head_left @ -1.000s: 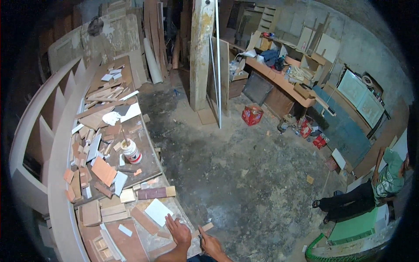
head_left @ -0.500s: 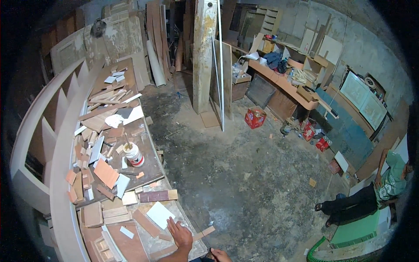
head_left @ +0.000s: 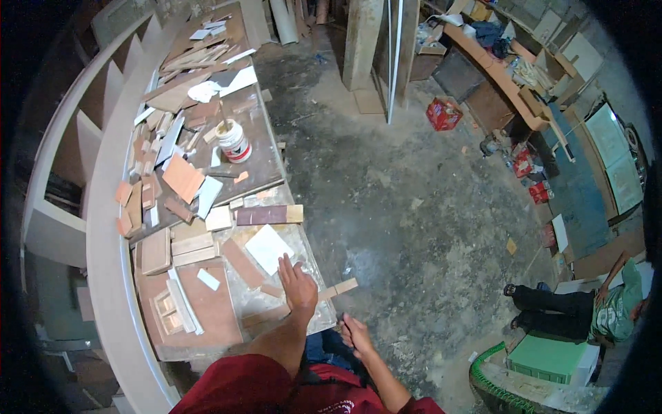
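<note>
My left hand (head_left: 298,284) lies with fingers spread at the lower right corner of a white square piece (head_left: 267,247) on the workbench. Past the bench's near corner, my right hand (head_left: 356,337) is closed, and a small dark tip shows at its fingers; what it holds is too small to make out. A narrow light wood strip (head_left: 339,288) sticks out over the bench edge beside my left hand. Left of the white piece lies a brown wood strip (head_left: 243,263). Beyond it is a dark purple block with a pale end (head_left: 262,215).
A white glue jar (head_left: 234,143) with a stick in it stands among wood offcuts. A long curved wooden frame (head_left: 114,228) borders the bench's left side. A pillar (head_left: 362,48) and red box (head_left: 443,114) stand beyond. At right, a person (head_left: 586,303) sits near a green crate (head_left: 545,355).
The view has tilted down, showing more of my arms and red sleeves. My right hand has come further into view. My left hand stays at the white piece's corner.
</note>
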The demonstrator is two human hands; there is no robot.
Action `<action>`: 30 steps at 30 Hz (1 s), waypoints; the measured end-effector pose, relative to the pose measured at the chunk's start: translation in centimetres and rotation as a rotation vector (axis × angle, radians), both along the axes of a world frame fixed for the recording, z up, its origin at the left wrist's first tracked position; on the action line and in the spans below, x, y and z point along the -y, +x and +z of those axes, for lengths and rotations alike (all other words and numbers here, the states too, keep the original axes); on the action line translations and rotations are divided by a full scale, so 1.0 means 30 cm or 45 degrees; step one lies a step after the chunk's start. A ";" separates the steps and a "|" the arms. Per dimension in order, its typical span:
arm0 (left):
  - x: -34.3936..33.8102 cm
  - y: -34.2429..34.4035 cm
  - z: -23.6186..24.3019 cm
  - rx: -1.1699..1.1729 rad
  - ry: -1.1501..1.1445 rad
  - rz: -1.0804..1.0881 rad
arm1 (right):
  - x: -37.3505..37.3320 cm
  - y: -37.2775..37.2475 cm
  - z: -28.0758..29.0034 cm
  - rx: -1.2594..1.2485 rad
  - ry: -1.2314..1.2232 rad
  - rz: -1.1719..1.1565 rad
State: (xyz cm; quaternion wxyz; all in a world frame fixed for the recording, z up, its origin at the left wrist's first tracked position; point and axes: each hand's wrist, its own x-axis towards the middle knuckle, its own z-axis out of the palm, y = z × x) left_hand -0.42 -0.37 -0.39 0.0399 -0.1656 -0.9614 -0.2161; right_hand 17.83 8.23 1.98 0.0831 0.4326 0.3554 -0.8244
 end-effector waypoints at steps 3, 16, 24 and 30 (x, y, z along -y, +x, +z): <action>0.010 0.007 -0.003 0.013 -0.025 0.007 | 0.014 0.034 0.031 0.103 0.140 0.057; 0.004 0.019 -0.002 0.024 -0.041 -0.004 | 0.047 0.097 0.003 0.141 0.214 -0.014; 0.016 0.009 -0.002 -0.019 -0.047 -0.007 | 0.046 0.134 -0.011 0.045 0.174 0.063; -0.018 0.023 0.003 -0.003 -0.046 -0.010 | 0.011 0.087 -0.061 0.059 0.256 0.069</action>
